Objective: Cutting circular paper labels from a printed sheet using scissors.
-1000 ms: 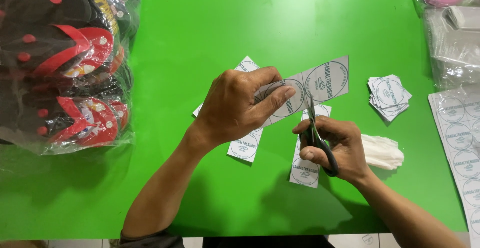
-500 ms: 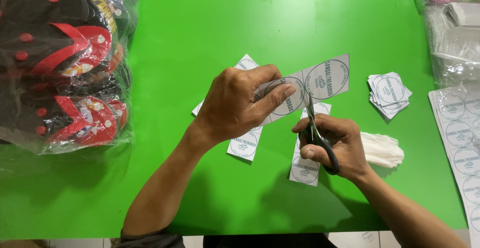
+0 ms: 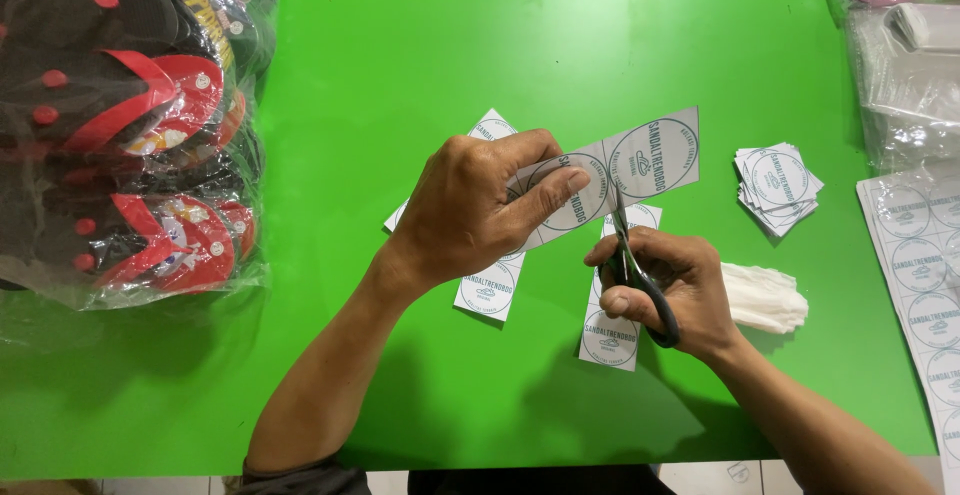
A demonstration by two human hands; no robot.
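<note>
My left hand (image 3: 480,205) pinches a grey strip of round printed stickers (image 3: 655,155) and holds it up over the green table (image 3: 400,45). My right hand (image 3: 665,290) grips black-handled scissors (image 3: 635,255), whose blades reach up into the strip between two stickers. Under my hands lie other sticker strips: one (image 3: 488,290) below the left hand and another (image 3: 610,335) by the right hand.
A stack of cut square stickers (image 3: 778,185) lies to the right. A white cloth wad (image 3: 765,295) sits beside my right wrist. A full sticker sheet (image 3: 920,285) and clear plastic bags (image 3: 900,65) are at the right edge. Bagged black-and-red sandals (image 3: 120,135) fill the left.
The scissors' blades have worked a little farther into the strip. Both hands have stayed almost in place.
</note>
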